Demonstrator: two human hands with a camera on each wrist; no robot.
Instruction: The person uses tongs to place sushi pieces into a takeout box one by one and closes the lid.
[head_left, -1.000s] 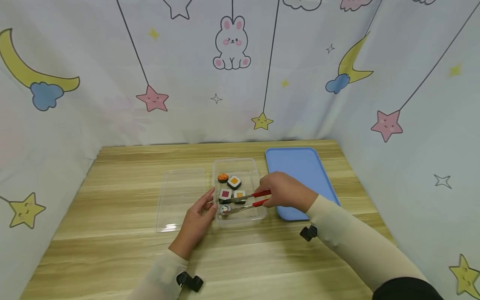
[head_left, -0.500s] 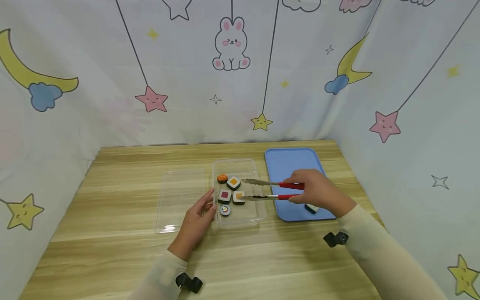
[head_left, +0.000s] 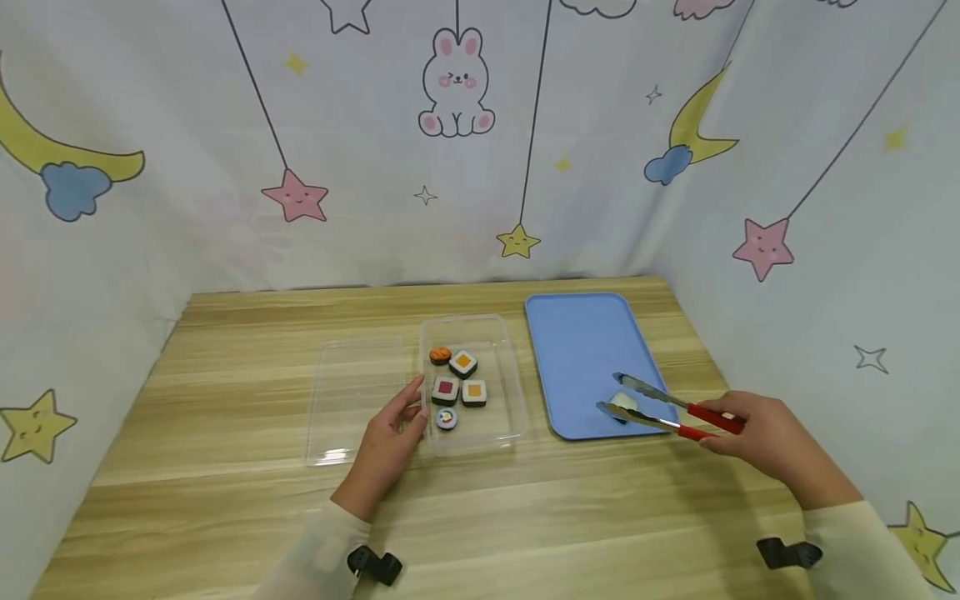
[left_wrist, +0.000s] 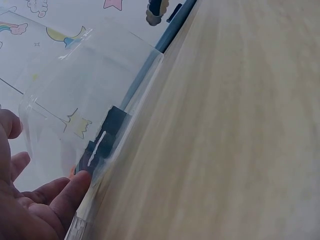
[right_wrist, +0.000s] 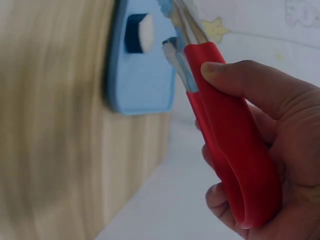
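My right hand [head_left: 772, 442] grips red-handled metal tongs [head_left: 705, 414], their arms apart, at the tray's front right. A toy sushi piece [right_wrist: 140, 33], white on one side and dark on the other, sits on the blue tray [head_left: 577, 333]; in the head view the tongs partly cover it. My left hand [head_left: 384, 442] rests its fingers against the left wall of a clear plastic box [head_left: 517, 392]. Inside that box are several toy sushi pieces: an orange-topped one [head_left: 440, 355], a round roll [head_left: 446, 418], and square ones with a red centre [head_left: 446, 389] or orange centres [head_left: 474, 392].
A clear lid [head_left: 352, 400] lies flat on the wooden table [head_left: 225, 400], left of the box. White fabric [head_left: 375, 233] printed with cartoons hangs behind the table and at both sides.
My right hand has carried the tongs from inside the box over to the tray's front right, and their arms have spread. The left hand stays at the box.
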